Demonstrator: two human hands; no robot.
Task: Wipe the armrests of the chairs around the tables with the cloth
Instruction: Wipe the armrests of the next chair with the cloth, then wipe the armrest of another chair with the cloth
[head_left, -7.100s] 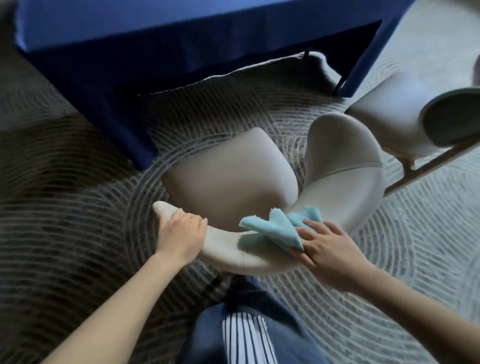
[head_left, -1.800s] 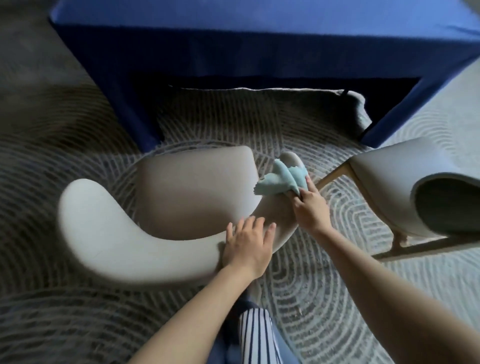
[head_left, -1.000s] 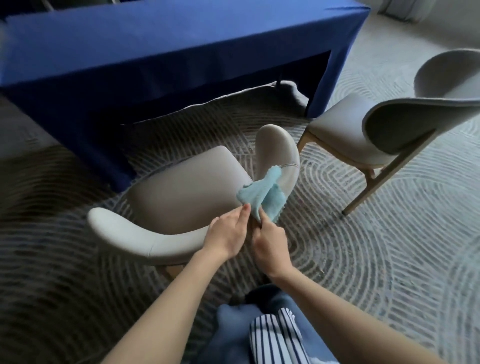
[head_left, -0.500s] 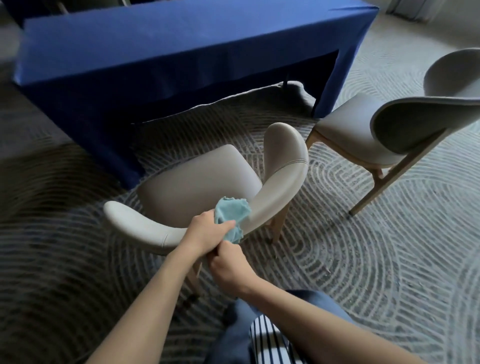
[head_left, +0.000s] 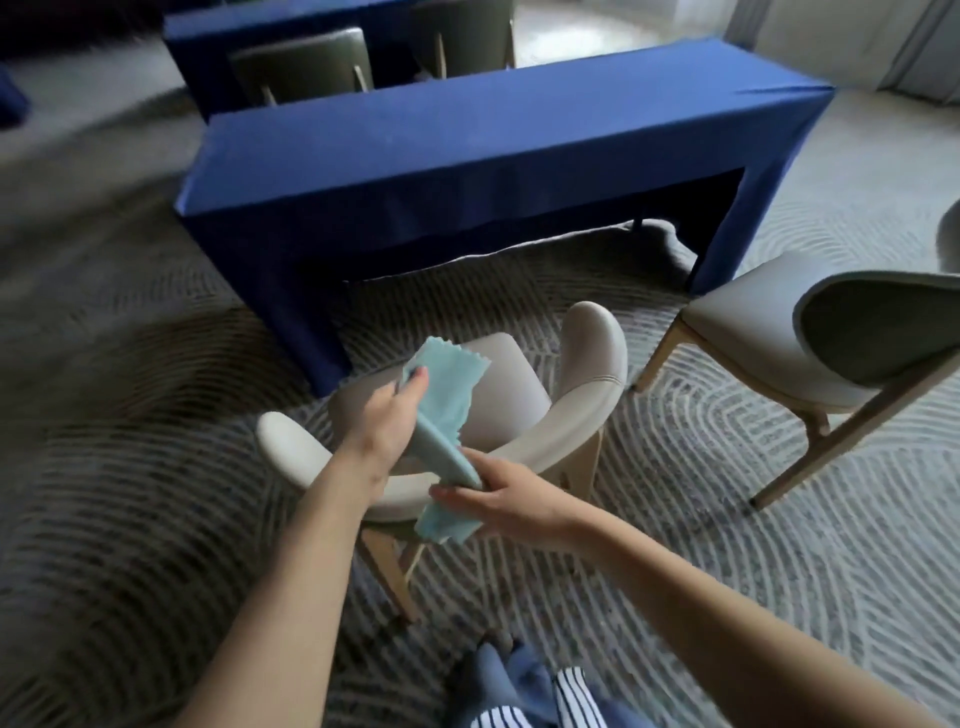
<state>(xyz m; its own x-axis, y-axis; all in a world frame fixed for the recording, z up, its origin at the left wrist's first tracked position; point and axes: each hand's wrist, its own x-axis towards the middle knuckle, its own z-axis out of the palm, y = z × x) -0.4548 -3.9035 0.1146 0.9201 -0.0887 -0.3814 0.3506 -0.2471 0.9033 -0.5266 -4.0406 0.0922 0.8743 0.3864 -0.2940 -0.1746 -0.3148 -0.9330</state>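
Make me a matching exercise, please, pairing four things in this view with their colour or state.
Column A
1. cloth
2. near table
3. nearest chair
4. left hand

Column B
a. covered in dark blue
b. beige
c. grips the cloth's upper end
d. light blue

Pairs: 1-d; 2-a; 3-b; 4-c.
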